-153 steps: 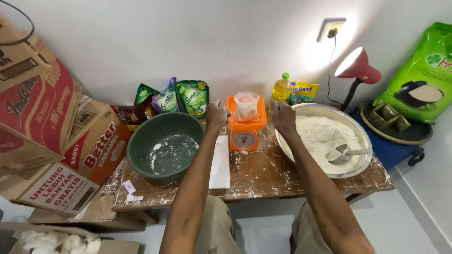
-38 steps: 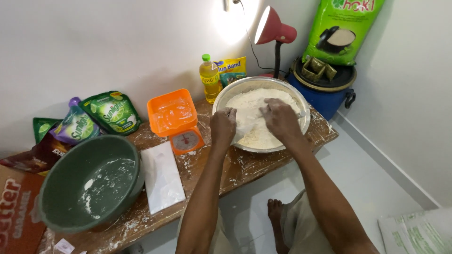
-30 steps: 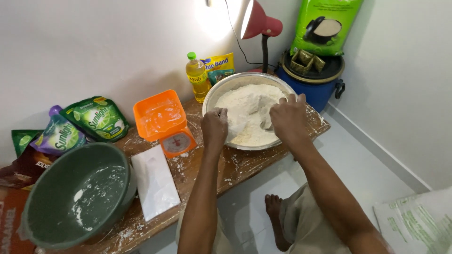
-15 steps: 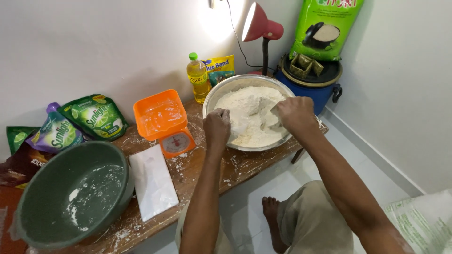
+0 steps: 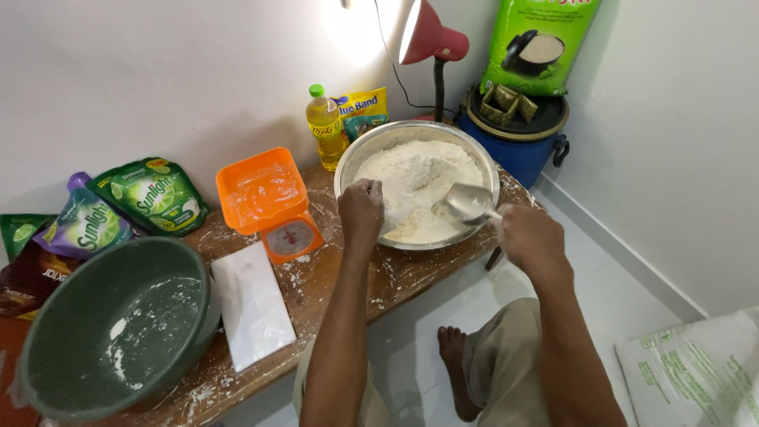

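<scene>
We see the metal bowl (image 5: 348,162) of white flour (image 5: 419,178) at the right end of the wooden table (image 5: 340,277), in front of both hands. Our left hand (image 5: 360,212) is curled at the bowl's near rim over the flour; we cannot tell whether it grips anything. Our right hand (image 5: 528,236), just outside the rim, is closed around the handle of a metal spoon (image 5: 468,201) whose scoop sits above the flour. An orange scale (image 5: 269,202) stands left of the bowl.
</scene>
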